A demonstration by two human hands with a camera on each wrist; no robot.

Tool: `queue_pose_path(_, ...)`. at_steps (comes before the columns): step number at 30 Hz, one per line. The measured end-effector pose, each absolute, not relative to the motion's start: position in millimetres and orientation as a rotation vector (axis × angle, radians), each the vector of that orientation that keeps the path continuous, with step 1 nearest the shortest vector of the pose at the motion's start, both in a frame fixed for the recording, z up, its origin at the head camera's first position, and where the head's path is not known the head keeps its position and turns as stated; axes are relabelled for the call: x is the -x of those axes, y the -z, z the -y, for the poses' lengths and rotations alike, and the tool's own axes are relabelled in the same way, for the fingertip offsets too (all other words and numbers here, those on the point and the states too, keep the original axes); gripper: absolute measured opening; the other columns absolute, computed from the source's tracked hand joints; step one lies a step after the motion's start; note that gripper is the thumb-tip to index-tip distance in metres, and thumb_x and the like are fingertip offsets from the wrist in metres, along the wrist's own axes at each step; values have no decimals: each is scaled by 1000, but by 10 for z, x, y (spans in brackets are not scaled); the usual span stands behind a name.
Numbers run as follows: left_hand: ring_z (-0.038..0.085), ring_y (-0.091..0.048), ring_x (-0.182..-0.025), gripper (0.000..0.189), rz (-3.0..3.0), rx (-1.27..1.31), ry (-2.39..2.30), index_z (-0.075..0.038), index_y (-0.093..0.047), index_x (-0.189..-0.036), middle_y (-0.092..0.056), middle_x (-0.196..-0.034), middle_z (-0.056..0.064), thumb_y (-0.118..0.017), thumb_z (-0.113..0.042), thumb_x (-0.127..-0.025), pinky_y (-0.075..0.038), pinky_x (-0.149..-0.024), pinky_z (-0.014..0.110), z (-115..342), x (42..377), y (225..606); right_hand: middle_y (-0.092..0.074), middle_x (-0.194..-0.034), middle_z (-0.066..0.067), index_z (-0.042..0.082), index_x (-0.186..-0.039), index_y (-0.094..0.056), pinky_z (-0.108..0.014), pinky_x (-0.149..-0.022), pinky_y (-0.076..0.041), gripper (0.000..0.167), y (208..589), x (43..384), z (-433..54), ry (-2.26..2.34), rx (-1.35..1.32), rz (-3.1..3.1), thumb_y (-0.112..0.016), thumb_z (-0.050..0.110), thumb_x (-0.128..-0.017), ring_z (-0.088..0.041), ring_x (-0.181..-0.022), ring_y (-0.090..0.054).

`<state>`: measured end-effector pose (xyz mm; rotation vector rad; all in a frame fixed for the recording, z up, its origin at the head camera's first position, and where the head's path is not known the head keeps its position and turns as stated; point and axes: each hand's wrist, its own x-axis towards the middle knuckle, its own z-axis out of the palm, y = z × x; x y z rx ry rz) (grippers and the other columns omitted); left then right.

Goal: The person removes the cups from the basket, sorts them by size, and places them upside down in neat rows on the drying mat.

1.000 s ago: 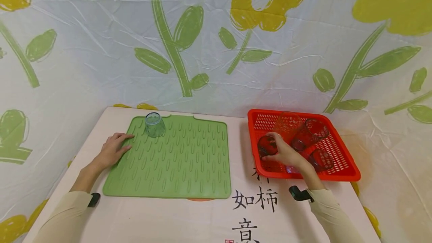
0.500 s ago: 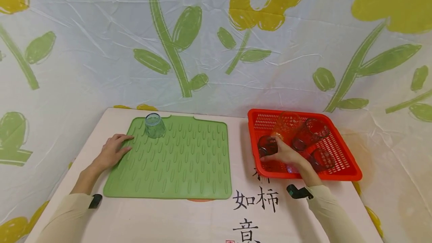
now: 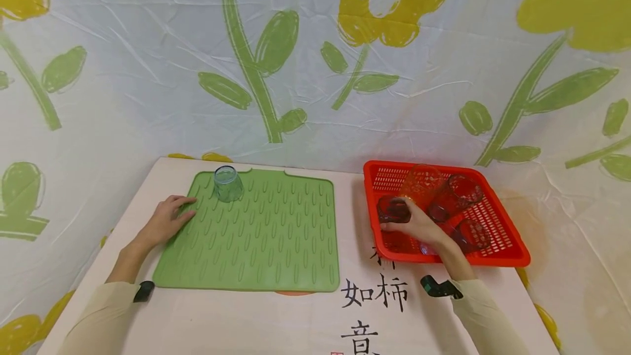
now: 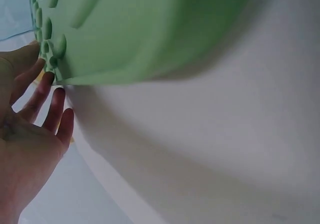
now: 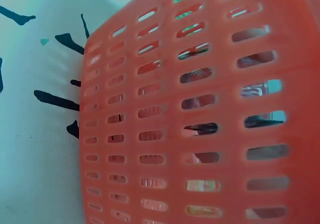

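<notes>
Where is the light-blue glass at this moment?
In the head view, the light-blue glass stands on the far left corner of the green mat, beyond and to the right of the left hand.

One red basket (image 3: 493, 261) is seen. Inside the basket, at least four glasses (image 3: 472, 234) and one right hand (image 3: 416, 226) are counted; the exact glass total is obscured. Left of the basket, one green mat (image 3: 256, 245), one bluish glass (image 3: 228, 185) and one left hand (image 3: 164, 221) are counted. Nearer than the basket, four written characters (image 3: 357, 293) are wholly or partly shown.
</notes>
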<state>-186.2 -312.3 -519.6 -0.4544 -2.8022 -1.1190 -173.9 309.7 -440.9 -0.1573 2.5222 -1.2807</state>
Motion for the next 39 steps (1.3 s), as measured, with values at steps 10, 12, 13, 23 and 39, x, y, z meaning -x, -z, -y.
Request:
queue_pose_path(10, 55, -54, -114, 41, 2834, 365, 1159, 17, -52, -136, -53, -127, 40, -61, -8, -104, -47, -95, 67, 3048, 1756, 5078, -61, -135, -15, 10, -146, -46, -43, -101, -49, 75, 4308, 1635, -3088, 1372, 101, -2616, -85, 35, -87, -30, -119, -58)
queue_pose_path(12, 52, -56, -112, 42, 2831, 346, 1155, 17, -51, -137, -53, -127, 38, -60, -9, -105, -49, -93, 64, 3047, 1725, 5063, -60, -135, -15, 10, -146, -45, -39, -99, -50, 74, 4282, 1624, -3084, 1402, 85, -2610, -84, 34, -88, -29, -119, -58)
queue_pose_path(13, 50, -57, -111, 42, 2832, 340, 1148, 16, -51, -138, -54, -126, 37, -59, -9, -105, -50, -91, 62, 3046, 1710, 5056, -59, -136, -15, 11, -146, -45, -37, -98, -50, 74, 4267, 1619, -3084, 1409, 67, -2608, -84, 35, -88, -29, -119, -57)
queue_pose_path(23, 41, -60, -103, 39, 2746, 379, 1155, 13, -54, -137, -58, -123, 33, -60, -8, -105, -49, -79, 19, 2923, 1610, 4880, -56, -139, -13, 14, -148, -41, -29, -96, -51, 75, 4034, 1587, -3037, 1505, 54, -2596, -82, 34, -90, -27, -122, -55)
queue_pose_path(39, 34, -58, -110, 41, 2668, 402, 1312, 7, -52, -143, -60, -131, 26, -58, -13, -107, -42, -85, 14, 2512, 1566, 4676, -56, -139, -9, 16, -148, -42, -25, -93, -53, 71, 3855, 1602, -2767, 1676, 154, -2535, -82, 27, -90, -25, -124, -55)
